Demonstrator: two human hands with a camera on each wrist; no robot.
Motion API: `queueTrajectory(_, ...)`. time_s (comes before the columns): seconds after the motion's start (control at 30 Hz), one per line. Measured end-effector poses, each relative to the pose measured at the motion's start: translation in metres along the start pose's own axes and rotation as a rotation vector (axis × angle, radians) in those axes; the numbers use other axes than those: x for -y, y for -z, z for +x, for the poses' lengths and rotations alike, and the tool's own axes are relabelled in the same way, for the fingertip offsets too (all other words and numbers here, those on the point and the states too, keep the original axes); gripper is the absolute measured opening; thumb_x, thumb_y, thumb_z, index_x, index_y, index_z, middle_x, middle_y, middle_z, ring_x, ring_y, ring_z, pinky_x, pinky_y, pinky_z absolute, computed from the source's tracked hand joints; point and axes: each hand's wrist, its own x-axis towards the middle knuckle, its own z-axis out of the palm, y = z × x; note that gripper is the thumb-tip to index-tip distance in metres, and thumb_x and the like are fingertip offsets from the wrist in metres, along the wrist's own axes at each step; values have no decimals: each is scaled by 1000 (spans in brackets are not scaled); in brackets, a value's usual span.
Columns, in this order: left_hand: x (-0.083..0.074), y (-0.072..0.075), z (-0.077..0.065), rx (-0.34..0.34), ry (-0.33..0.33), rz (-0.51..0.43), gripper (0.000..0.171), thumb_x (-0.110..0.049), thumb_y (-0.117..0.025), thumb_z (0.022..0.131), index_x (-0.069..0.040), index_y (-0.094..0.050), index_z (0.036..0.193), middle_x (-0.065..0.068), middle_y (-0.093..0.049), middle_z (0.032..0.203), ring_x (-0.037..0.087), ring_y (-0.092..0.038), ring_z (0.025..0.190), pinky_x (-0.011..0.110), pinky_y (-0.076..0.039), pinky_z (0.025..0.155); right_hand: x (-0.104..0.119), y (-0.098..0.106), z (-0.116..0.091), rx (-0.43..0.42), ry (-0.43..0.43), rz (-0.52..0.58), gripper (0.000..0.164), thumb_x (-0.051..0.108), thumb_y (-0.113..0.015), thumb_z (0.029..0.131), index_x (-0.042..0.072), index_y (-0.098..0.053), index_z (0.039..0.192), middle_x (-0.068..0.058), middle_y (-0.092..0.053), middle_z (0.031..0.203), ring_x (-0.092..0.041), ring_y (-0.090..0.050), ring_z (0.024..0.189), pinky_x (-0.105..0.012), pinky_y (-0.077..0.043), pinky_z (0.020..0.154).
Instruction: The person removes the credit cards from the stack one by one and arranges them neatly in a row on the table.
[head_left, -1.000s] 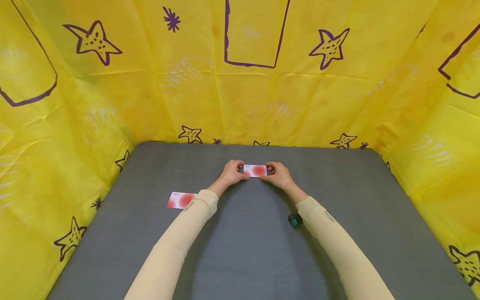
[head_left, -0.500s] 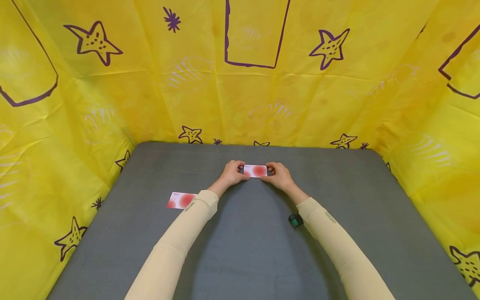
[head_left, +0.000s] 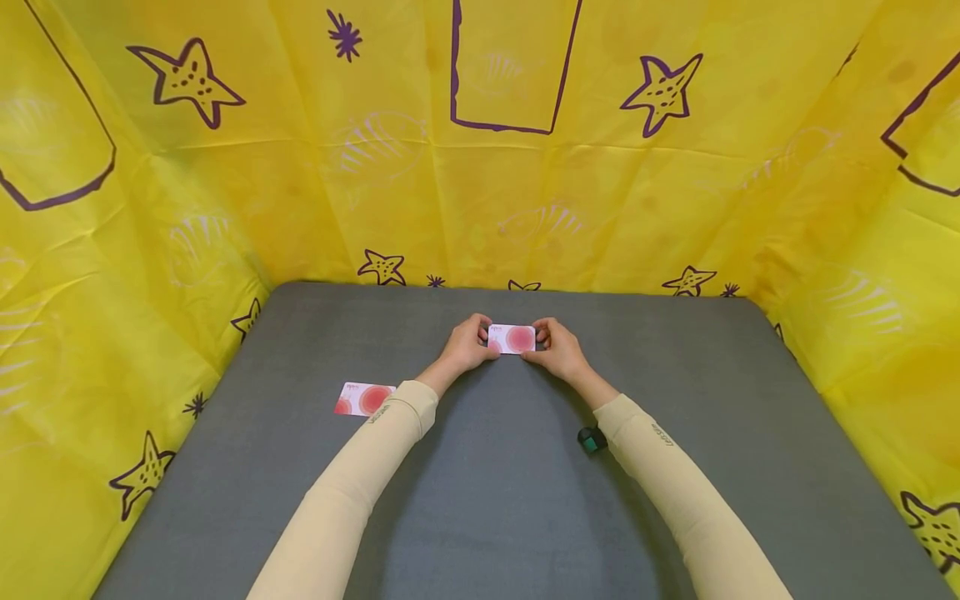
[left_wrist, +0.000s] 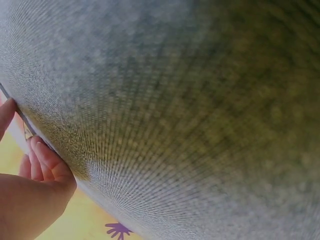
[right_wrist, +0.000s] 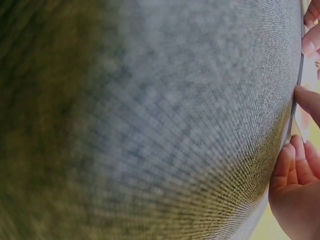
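Note:
Near the far side of the table, both hands hold a small white card with red circles, its printed face showing in the head view. My left hand pinches its left end between thumb and fingers, and my right hand pinches the right end the same way. A thin dark edge runs between thumb and fingertips in both wrist views, where the left hand and right hand show close over the grey cloth. A second, matching card lies flat to the left, its right end hidden by the left sleeve.
A small black and green object sits on the grey table beside the right forearm, partly covered by the sleeve. Yellow curtains with starfish drawings enclose the table's back and sides.
The far edge of the held card has risen slightly, so its face shows a little taller. The fingertips of both hands have lifted with it. The other card lies where it was.

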Motion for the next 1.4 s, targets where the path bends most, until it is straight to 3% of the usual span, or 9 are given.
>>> queueTrajectory(0.2, 0, 0, -1, -8, 3, -22, 55, -6, -83, 75, -3, -52, 121, 9, -59, 90, 20, -53, 77, 29, -43, 72, 2, -2, 0, 3, -11, 32, 57, 11, -83, 76, 1, -48, 121, -13, -56, 94, -25, -50, 83, -31, -39, 76)
queueTrajectory(0.7, 0, 3, -10, 12, 0, 4, 56, -6, -83, 76, -2, -51, 122, 9, -57, 92, 19, -53, 78, 29, -45, 73, 8, -6, -8, 20, 1, 42, 59, 7, -83, 76, -1, -47, 121, -13, -54, 93, -24, -48, 82, -31, -39, 75)
queueTrajectory(1.4, 6, 20, -48, 51, -57, -12, 56, -4, -84, 73, -1, -56, 122, 8, -60, 91, 18, -56, 79, 29, -47, 75, 21, -6, -36, 86, 40, 39, 57, 10, -84, 75, 1, -51, 120, -9, -58, 93, -20, -51, 81, -29, -40, 73)
